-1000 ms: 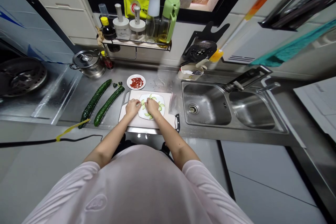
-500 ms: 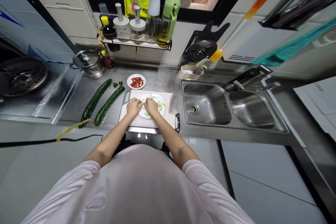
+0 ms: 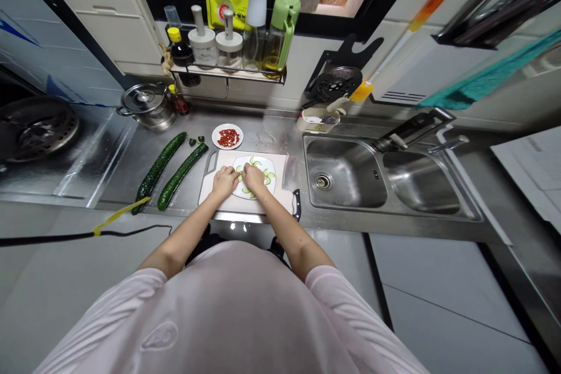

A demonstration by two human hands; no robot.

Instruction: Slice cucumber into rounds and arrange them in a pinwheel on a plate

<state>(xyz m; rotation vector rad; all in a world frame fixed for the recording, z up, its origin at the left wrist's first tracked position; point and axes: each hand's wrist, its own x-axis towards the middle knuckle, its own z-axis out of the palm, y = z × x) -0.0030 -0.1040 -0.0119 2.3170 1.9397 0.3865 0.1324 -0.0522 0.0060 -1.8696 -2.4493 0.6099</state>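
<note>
A white plate [image 3: 259,193] lies on the pale cutting board [image 3: 214,202], with thin green-edged cucumber slices [image 3: 269,176] set in curved groups around it. My left hand [image 3: 225,182] is at the plate's left edge, its fingers drawn together on a cucumber slice [image 3: 239,169]. Beside it, my right hand [image 3: 253,176] reaches over the plate with fingers pinched at the same spot. The fingertips of both hands partly hide what lies between them. A knife with a black handle [image 3: 297,204] rests at the board's right side.
Two whole cucumbers [image 3: 158,168] and small cut ends [image 3: 200,139] lie left of the board. Behind it stands a small plate of chopped red pieces [image 3: 228,137]. A lidded pot [image 3: 146,106] is at the back left, a double sink [image 3: 346,178] to the right, and a seasoning shelf [image 3: 228,70] above.
My left hand has shifted slightly and turned, its fingers now lower and closer together at the plate's left edge. The right hand stays nearly where it was.
</note>
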